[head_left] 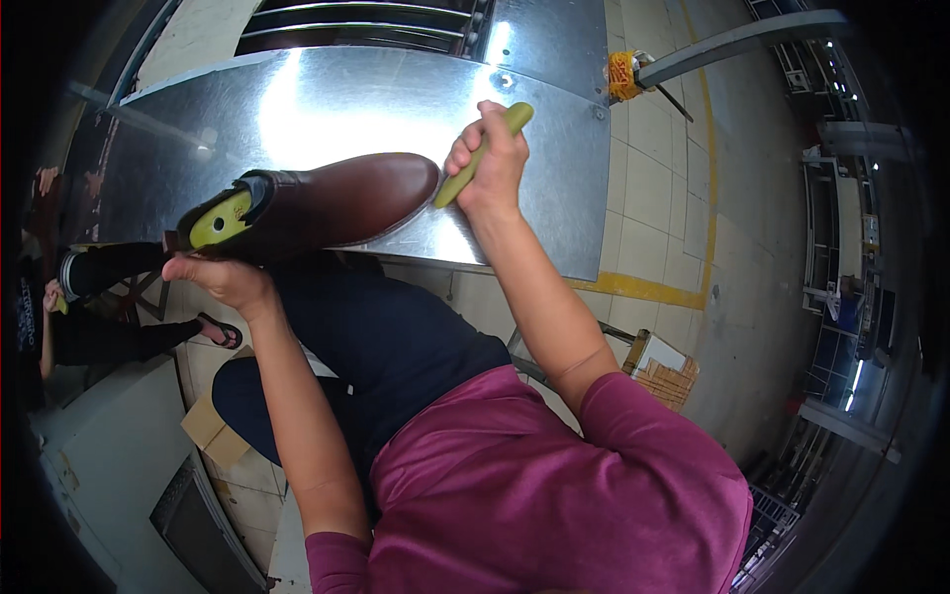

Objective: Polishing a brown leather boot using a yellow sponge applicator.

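Note:
A dark brown leather ankle boot (361, 198) lies above the near edge of the metal table, its toe to the right. A yellow-green shoe last (226, 220) with a dark round hole shows in the boot's opening. My left hand (230, 282) grips the boot from below at the heel end; most of its fingers are hidden behind the boot. My right hand (493, 163) is closed around an olive-green oblong pad (518, 118). The pad's lower end is right beside the boot's toe; whether they touch, I cannot tell.
The shiny metal table (396, 94) has metal bars (361, 18) behind it. A grey rail (742, 48) with orange wrapping juts out at the right. At the left sits another person (109, 342) in dark clothes. A cardboard box (213, 431) is on the floor.

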Motion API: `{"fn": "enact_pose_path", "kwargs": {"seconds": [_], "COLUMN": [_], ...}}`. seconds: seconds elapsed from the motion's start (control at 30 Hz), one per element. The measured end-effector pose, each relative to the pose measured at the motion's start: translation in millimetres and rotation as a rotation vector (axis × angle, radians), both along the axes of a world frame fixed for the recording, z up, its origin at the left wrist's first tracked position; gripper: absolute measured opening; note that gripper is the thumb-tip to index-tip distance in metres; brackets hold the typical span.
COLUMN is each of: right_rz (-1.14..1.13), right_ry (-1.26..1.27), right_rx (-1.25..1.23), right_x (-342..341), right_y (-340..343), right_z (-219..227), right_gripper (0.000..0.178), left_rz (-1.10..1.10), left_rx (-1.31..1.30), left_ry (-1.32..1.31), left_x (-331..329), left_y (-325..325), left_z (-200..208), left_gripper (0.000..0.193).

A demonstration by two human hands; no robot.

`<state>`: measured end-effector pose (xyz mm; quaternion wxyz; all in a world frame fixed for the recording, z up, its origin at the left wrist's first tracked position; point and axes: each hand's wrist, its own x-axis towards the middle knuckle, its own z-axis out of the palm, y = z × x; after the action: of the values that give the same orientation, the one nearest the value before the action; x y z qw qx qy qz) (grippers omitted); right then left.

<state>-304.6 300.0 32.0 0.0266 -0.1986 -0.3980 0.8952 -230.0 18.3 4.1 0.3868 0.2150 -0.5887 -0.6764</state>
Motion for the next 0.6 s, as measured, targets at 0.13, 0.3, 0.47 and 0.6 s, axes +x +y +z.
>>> {"fn": "enact_pose_path", "kwargs": {"seconds": [0.13,0.3,0.47,0.6], "right_rz": [0.074,0.099,0.036,0.061], "right_ry": [0.012,-0.012,0.037,0.017], "right_rx": [0.077,0.019,-0.028,-0.052], "right_x": [-6,-1,2,-2], "right_y": [-6,-5,0,-3], "right_z": [-4,-2,-4,-2], "right_gripper": [0.019,0.018,0.016,0.015], "left_rz": [0.039,0.07,0.17,0.208], "left_rx": [0.043,-0.018,0.099,0.062], "left_ry": [-0.093,-0.078,-0.058,-0.089], "left_x": [6,9,2,0], "left_y": [-3,0,10,13], "left_z": [-1,4,11,15], "left_gripper": [0.11,0.106,0.104,0.104]}}
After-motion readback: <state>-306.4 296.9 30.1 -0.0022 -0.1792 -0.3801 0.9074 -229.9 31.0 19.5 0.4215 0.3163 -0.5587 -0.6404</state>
